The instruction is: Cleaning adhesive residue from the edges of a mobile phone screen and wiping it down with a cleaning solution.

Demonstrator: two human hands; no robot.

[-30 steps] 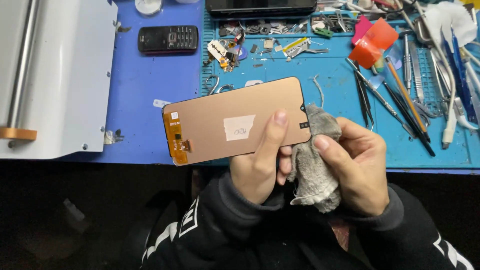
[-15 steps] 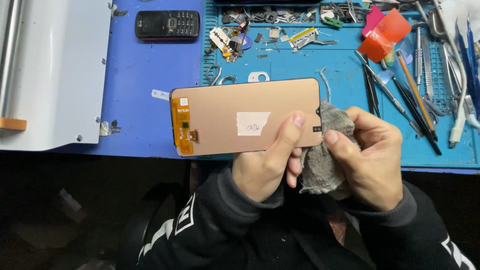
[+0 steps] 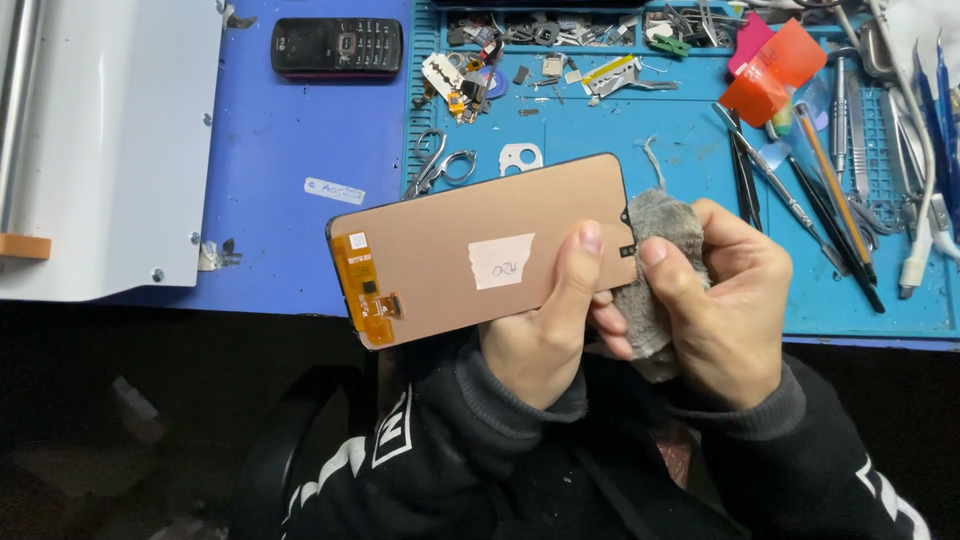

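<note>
The left hand (image 3: 545, 335) grasps a copper-backed phone screen panel (image 3: 480, 250) from underneath, thumb pressed across its back near a small white paper label (image 3: 500, 261); the fingers beneath the panel are hidden. The panel is held up off the bench, lying nearly level with its orange flex strip (image 3: 365, 300) at the 9 o'clock end, and its glass face points down, out of sight. At the panel's 3 o'clock edge the right hand (image 3: 725, 300) is clenched around a grey cloth (image 3: 655, 265), which touches the panel's end; most of the cloth is buried in the palm. Behind, at 12 o'clock, a blue work mat (image 3: 600, 130) carries small parts too fine to make out, and a black keypad phone (image 3: 337, 46) lies toward 11 o'clock. Tweezers and picks (image 3: 800, 200) spread toward 2 o'clock, some cut off by the frame. A grey-white machine (image 3: 110, 140) at 9 o'clock is only partly in view.
</note>
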